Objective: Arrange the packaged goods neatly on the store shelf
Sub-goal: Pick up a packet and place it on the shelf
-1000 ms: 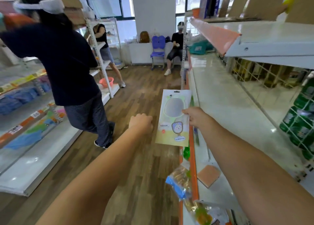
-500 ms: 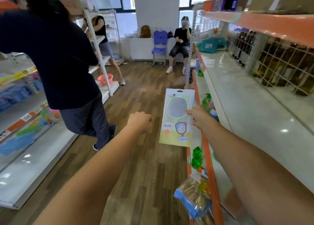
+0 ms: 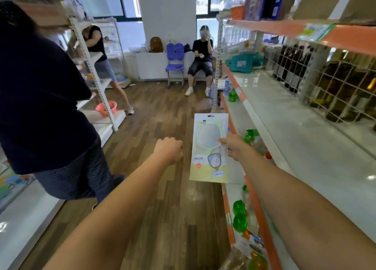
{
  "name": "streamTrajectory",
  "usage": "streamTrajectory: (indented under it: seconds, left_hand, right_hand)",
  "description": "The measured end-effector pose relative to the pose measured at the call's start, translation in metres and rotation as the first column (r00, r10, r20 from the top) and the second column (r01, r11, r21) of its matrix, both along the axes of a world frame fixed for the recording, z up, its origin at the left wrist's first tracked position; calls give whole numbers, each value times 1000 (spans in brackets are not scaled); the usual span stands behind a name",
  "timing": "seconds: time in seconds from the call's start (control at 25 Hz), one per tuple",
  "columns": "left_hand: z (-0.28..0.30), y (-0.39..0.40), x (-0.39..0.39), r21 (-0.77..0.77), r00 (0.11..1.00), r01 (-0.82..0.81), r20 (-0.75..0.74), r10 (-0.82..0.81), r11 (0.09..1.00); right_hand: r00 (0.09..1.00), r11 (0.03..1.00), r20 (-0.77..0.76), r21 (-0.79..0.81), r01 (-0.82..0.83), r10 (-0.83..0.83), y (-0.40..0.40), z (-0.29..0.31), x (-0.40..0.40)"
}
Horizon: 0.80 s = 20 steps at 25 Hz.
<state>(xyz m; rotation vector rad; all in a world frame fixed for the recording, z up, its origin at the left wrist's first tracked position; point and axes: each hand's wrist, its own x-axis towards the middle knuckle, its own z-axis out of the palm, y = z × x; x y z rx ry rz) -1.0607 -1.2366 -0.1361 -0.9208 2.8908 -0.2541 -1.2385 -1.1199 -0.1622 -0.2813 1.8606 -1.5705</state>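
In a shop aisle, a person is holding a flat packet (image 3: 209,147) upright in the air, just beside the orange front edge of the shelf (image 3: 317,139) on their right and not yet resting on it. The right hand (image 3: 234,147) is pinching the packet's right edge about halfway up, thumb on the printed face and the other fingers hidden behind it. The left hand (image 3: 168,149) is hanging near the packet with its fingers curled in a fist, gripping nothing.

The packet is showing a round hand mirror through a clear window, and it is staying flat under a one-sided pinch, so it is probably light and fairly stiff, with a slick plastic skin. A mirror inside would make it breakable; taking it by the edges or the hang-hole top, and laying it down gently, looks wisest. Green bottles (image 3: 239,214) are standing on the lower tier below.
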Motion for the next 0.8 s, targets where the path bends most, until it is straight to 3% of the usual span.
streamTrajectory:
  seconds: [0.44,0.6,0.8]
  left_hand:
    - [10,-163,-127,23,970,244,10,-245,969]
    - [-10,-180,-179,75,944,317,75,-322,945]
    - [-16,-185,-270,93,891,445,49,-451,890]
  right_hand:
    - [967,968,35,11,251,-252,-105,-6,-101]
    - [936,936,38,35,349,-350,-108,-7,-125]
    - [880,880,28,-22,475,-475,-108,5,-179]
